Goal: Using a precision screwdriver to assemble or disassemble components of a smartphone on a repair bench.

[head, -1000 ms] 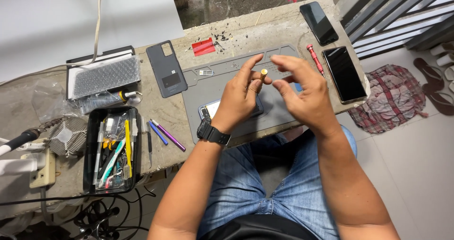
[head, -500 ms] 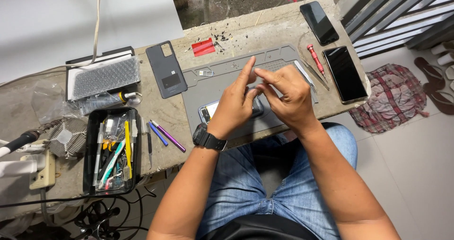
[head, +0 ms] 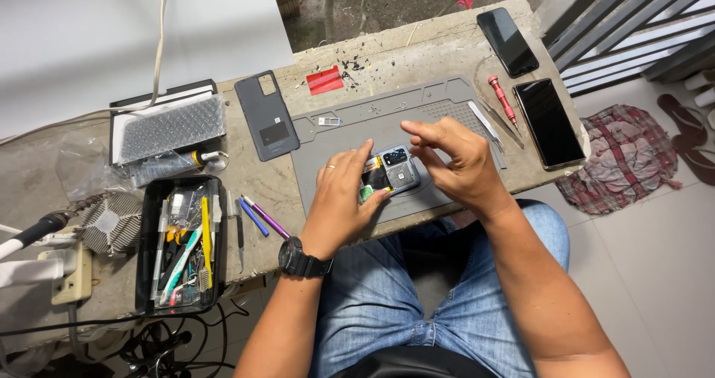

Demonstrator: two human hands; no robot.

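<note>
sitting on the grey rubber work mat (head: 439,110), the opened grey phone (head: 391,175) is pinned under left hand (head: 344,195) fingertips, right hand (head: 458,162) hovering loosely open, holding nothing.

opened phone (head: 392,175): lower part hidden under left hand (head: 344,199) | sandals (head: 696,136): cut by right edge

Three phones (head: 391,173), one back cover (head: 267,116), one screwdriver (head: 502,99), one tool tray (head: 179,244).

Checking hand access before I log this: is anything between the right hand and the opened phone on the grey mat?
Nothing visible. The right hand hovers just right of the opened phone, which the left hand steadies on the grey mat.
</note>
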